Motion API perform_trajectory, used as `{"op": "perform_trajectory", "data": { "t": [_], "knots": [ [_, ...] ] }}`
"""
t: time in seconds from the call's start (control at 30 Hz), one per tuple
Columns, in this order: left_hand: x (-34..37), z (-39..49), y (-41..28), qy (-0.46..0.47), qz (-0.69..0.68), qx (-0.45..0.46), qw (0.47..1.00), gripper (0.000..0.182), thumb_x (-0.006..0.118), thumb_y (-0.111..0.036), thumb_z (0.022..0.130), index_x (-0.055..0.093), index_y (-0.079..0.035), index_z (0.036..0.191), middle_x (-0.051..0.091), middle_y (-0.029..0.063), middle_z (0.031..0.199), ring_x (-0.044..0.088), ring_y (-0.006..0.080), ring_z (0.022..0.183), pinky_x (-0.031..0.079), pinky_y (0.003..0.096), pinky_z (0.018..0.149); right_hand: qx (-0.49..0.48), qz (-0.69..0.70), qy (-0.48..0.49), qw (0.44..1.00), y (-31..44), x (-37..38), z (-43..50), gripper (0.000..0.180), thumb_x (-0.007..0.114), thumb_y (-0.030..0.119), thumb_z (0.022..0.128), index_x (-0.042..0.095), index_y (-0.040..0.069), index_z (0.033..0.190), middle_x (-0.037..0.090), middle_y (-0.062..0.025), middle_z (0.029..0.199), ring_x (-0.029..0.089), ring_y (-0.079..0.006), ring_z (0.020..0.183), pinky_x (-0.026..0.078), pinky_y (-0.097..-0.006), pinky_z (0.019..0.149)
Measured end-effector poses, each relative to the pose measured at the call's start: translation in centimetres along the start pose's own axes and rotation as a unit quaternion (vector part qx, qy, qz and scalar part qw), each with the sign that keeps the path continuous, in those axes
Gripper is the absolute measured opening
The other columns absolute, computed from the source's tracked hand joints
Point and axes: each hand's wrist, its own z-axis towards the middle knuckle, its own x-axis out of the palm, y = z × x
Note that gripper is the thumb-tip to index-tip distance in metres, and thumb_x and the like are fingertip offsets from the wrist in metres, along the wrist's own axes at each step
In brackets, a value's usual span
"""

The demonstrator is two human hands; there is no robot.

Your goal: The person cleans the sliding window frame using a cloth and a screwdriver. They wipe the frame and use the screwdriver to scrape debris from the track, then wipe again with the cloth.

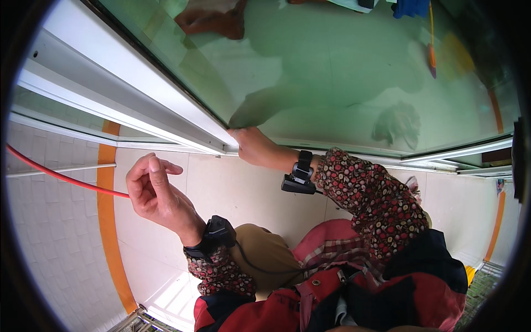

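Observation:
My right hand (260,147) touches the lower corner of a white-framed glass door or window panel. Its fingers are bent where the white frame (166,91) meets the green-tinted glass (332,74); the fingertips are partly hidden, so I cannot tell if they grip. On the left, my left hand (159,195) is raised with curled fingers and the thumb upward. A red pole or hose (66,178) runs in from the left and meets the outer side of this hand. Whether the hand holds it is hidden.
Pale floor tiles (265,195) lie below, and a white tiled wall (58,232) with an orange border (108,232) stands left. A thin white rod (70,169) crosses that wall. Through or in the glass show brown wooden furniture (224,23) and an orange-ended stick (432,54).

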Motion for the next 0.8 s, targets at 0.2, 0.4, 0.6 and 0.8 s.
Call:
{"op": "perform_trajectory", "data": {
  "t": [0.2, 0.4, 0.6, 0.8],
  "knots": [
    [1.1, -0.2, -0.6, 0.000, 0.005, 0.005, 1.000, 0.008, 0.061, -0.008, 0.097, 0.061, 0.000, 0.098, 0.063, 0.0082, 0.078, 0.056, 0.0123, 0.062, 0.045, 0.0228, 0.060, 0.048, 0.010, 0.036, 0.998, 0.1, 0.7, 1.5, 0.047, 0.049, -0.013, 0.073, 0.059, -0.009, 0.118, 0.065, -0.0317, 0.091, 0.065, -0.0456, 0.089, 0.052, -0.0489, 0.077],
    [3.8, -1.5, -1.0, 0.069, -0.007, -0.018, 0.997, 0.011, 0.057, -0.011, 0.100, 0.061, -0.001, 0.101, 0.056, 0.0046, 0.080, 0.048, 0.0110, 0.070, 0.039, 0.0242, 0.071, -0.023, 0.074, -0.094, 0.993, -1.2, 4.1, 2.7, 0.011, 0.056, -0.009, 0.063, 0.060, -0.008, 0.073, 0.062, -0.0290, 0.070, 0.064, -0.0454, 0.072, 0.050, -0.0496, 0.065],
    [5.6, 0.5, -1.9, 0.098, 0.022, 0.015, 0.995, 0.025, 0.073, -0.022, 0.091, 0.063, 0.001, 0.091, 0.062, 0.0101, 0.079, 0.055, 0.0194, 0.071, 0.046, 0.0344, 0.068, -0.060, 0.181, -0.083, 0.978, 0.1, 4.2, 3.4, 0.016, 0.056, -0.009, 0.067, 0.062, -0.008, 0.082, 0.065, -0.0285, 0.086, 0.063, -0.0446, 0.089, 0.050, -0.0481, 0.077],
    [7.7, 0.7, -1.4, 0.259, 0.068, -0.002, 0.963, 0.029, 0.062, -0.025, 0.096, 0.062, 0.004, 0.092, 0.059, 0.0138, 0.070, 0.057, 0.0232, 0.068, 0.049, 0.0362, 0.065, -0.108, -0.031, 0.187, 0.976, -1.7, -5.6, -8.2, 0.013, 0.058, 0.004, 0.072, 0.059, -0.005, 0.082, 0.061, -0.0261, 0.076, 0.062, -0.0440, 0.078, 0.048, -0.0507, 0.070]
  ]
}}
